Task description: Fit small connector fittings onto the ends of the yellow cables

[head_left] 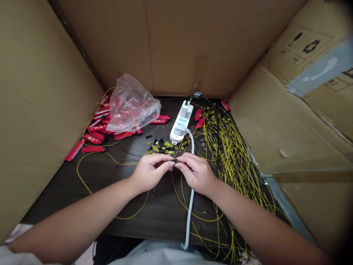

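Note:
My left hand [151, 172] and my right hand [198, 173] meet fingertip to fingertip above the middle of the dark table. Both are closed in a pinch on a small black piece [175, 161], largely covered by the fingers; its exact kind does not show. Thin yellow wires hang and curve around and below the hands. Just beyond the fingertips lies a scatter of small yellow caps [168, 148] and black bits [159, 143]. A pale power cord [191, 206] runs beneath my right hand toward the table's front edge.
A white power strip [178, 127] with plugs lies behind the hands. At the back left, a clear plastic bag [129, 105] rests among several red cases [92, 139]. Many yellow wires [234, 158] spread on the right. Cardboard walls [176, 48] enclose the table [110, 206].

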Demonstrator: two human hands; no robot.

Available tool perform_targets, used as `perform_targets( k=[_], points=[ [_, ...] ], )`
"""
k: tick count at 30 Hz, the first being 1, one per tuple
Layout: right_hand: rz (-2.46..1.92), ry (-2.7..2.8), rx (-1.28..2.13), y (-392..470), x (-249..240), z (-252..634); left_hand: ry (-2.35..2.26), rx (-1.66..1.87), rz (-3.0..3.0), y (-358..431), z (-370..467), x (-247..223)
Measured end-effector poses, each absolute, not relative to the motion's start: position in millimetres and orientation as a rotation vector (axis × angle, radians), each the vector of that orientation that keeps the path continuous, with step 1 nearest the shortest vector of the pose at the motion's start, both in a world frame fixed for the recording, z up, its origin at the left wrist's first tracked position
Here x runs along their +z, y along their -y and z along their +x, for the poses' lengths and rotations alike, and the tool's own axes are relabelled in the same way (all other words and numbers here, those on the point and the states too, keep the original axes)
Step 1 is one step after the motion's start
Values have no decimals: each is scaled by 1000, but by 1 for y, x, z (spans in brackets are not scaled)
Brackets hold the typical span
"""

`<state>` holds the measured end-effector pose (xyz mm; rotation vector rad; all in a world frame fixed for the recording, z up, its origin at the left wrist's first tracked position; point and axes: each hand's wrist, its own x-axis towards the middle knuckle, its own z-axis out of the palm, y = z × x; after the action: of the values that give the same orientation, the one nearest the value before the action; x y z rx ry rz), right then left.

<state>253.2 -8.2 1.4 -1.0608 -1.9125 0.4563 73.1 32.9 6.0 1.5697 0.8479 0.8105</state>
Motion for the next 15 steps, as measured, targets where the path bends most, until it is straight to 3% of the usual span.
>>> perform_targets(
  k=[7,15],
  points=[
    [-1091,2025,155,9,-5,251,-933,747,1623,-32,73,6],
    [-1477,2103,2,0,-14,248,-976,841,989,-41,78,2]
  ],
)
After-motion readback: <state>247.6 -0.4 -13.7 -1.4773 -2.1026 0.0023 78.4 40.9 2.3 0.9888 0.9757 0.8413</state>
